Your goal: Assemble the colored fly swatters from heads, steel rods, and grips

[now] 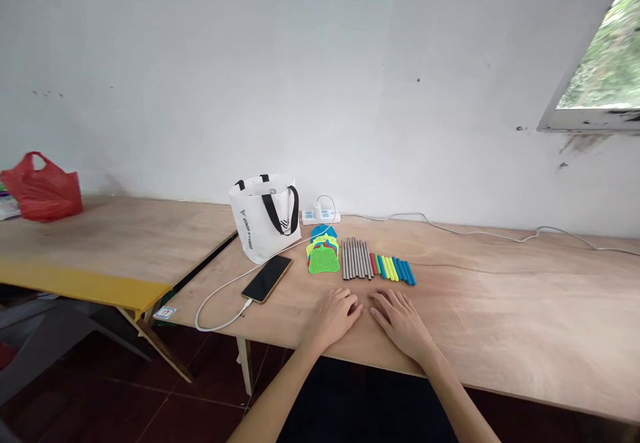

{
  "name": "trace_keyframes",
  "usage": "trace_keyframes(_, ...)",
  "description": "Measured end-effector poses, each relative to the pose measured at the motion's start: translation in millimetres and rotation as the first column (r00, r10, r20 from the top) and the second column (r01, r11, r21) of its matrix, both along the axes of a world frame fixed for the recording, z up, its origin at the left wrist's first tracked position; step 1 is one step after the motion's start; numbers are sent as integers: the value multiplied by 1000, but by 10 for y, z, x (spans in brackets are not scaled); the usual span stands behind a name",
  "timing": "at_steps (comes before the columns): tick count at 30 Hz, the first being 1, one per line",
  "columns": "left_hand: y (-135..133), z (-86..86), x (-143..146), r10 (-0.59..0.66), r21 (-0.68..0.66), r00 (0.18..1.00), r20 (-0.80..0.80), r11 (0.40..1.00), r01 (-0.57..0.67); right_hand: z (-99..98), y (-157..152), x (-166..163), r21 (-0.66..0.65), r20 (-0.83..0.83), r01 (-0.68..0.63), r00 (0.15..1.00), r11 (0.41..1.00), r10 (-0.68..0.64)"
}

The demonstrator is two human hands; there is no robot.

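Observation:
My left hand (334,316) and my right hand (400,321) lie flat side by side on the wooden table (500,309), fingers stretched out, holding nothing. Just beyond them lies a row of several grey metal rods (356,259). To the right of the rods are several short coloured handles (394,268) in red, green, yellow and blue. Left of the rods is a small stack of coloured mesh swatter heads (323,251), green on top.
A black phone (267,278) on a white charging cable lies left of the hands. A white tote bag (265,217) stands behind it, beside a power strip (321,215). A red plastic bag (43,188) sits on a second table at far left.

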State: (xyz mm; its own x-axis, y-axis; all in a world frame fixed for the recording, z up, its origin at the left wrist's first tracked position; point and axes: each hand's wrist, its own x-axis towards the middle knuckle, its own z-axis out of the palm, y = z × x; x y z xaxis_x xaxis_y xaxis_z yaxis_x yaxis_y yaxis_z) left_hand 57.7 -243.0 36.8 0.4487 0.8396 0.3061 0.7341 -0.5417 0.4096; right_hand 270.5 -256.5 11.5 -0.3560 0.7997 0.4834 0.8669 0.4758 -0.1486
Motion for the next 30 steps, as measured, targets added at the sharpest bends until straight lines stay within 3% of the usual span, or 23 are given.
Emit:
trace_keyframes(3, 16, 5, -40, 4, -60, 995, 98, 998, 2, 8, -7, -3, -6, -1, 4, 1000, 1000, -4)
trace_keyframes(6, 154, 16, -156, 83, -47, 987, 136, 996, -77, 30, -24, -12, -4, 6, 8, 1000, 1000, -8)
trace_keyframes(9, 465, 50, -285, 206, 12, 978, -42, 978, -206, 55, -40, -25, -21, 9, 11, 1000, 1000, -11)
trace_keyframes(12, 851, 114, -341, 252, 48, 938, -238, 968, -248, 62, -42, -30, -33, 3, 18, 1000, 999, -18)
trace_keyframes(17, 1175, 226, -340, 211, -101, 896, -391, 958, -269, 45, -32, -27, -15, -5, 17, 1000, 1000, -17)
trace_keyframes(22, 948, 231, -412, 188, -123, 920, -345, 962, -242, 41, -37, -36, 9, -1, 14, 1000, 1000, -14)
trace_keyframes(30, 187, 133, -680, 128, -155, 969, -211, 974, -163, 54, -29, -47, -3, -12, 12, 1000, 1000, -12)
